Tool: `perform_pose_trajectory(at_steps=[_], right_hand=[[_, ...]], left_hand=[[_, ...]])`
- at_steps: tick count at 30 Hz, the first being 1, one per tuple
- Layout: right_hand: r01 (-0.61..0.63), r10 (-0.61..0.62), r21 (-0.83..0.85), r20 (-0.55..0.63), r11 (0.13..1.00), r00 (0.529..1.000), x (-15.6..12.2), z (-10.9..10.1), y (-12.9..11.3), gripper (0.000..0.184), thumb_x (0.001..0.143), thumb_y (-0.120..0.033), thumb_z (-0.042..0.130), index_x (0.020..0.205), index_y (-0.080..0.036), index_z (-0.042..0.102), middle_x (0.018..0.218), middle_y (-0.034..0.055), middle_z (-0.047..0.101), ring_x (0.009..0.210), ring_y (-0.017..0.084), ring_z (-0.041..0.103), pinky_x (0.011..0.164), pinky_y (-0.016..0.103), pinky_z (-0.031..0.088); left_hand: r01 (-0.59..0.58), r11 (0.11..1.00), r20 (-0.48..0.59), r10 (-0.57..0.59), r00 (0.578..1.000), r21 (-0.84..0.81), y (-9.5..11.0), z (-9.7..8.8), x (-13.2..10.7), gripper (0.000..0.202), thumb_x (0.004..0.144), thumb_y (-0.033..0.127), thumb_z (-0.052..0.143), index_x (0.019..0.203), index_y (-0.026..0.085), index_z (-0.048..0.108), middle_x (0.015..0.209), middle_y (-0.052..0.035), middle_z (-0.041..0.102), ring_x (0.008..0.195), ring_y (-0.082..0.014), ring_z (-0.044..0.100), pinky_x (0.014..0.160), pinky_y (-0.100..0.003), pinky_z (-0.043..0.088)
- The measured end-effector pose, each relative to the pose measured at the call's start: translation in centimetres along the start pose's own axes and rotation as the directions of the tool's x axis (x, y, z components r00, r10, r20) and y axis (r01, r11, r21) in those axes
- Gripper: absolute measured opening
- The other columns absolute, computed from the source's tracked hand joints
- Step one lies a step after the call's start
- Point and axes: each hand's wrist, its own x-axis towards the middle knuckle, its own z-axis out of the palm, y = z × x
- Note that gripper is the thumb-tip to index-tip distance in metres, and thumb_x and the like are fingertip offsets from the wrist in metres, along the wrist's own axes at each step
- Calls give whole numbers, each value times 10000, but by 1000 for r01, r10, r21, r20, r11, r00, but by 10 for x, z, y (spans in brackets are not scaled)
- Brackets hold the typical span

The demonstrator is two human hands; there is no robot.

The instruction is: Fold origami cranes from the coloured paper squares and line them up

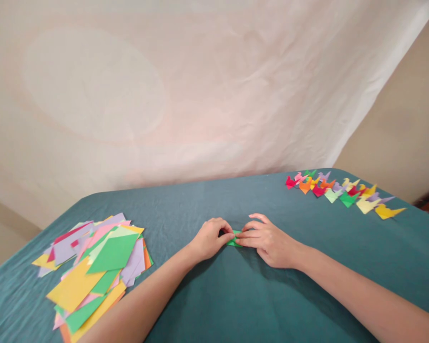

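A small folded piece of green origami paper (235, 238) lies on the cloth in front of me, partly covered by my fingers. My left hand (214, 237) pinches its left side, with the thumb on the near edge and the other fingers curled. From the right, my right hand (270, 240) reaches over it with fingers stretched and spread. Two of those fingertips press on the paper's right side, while the farthest finger is raised off. The thumb of my right hand is mostly hidden. The exact folds cannot be made out.
A teal cloth (214, 305) covers the table. On the left lies a loose pile of coloured paper squares (114, 252), beside my left forearm. Several folded paper birds (348, 199) stand in rows at the far right. A pale sheet (200, 95) hangs behind the table.
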Motion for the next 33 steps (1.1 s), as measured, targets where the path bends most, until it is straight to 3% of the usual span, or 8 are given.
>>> perform_pose_trajectory(at_steps=[4, 11, 33], right_hand=[[-19, 19, 24, 9, 1000, 1000, 0, 0, 1, 543, 766, -19, 410, 1244, -257, 507, 1064, 14, 665, 1004, 178, 512, 1011, 480, 204], [4, -3, -3, 33, 1000, 999, -1, 1, 6, 433, 838, -62, 377, 1179, -252, 566, 1096, 29, 653, 1013, 173, 511, 1008, 466, 222], [54, -50, -83, 52, 995, 997, -1, 1, 5, 400, 841, -92, 401, 1168, -242, 576, 1114, 44, 642, 991, 177, 516, 1002, 463, 245]], left_hand=[[-5, 1000, -11, 5, 1000, 28, -2, 4, -1, 102, 805, 242, 557, 763, 173, 620, 785, -16, 625, 769, -154, 554, 748, -269, 414], [-37, 997, -84, 43, 995, 68, -4, 10, -2, 93, 809, 231, 563, 763, 170, 616, 827, -32, 606, 841, -171, 536, 810, -294, 390], [-35, 993, -90, 46, 995, 116, -4, 12, -1, 77, 801, 216, 570, 753, 173, 614, 829, -35, 589, 847, -176, 527, 805, -307, 392]])
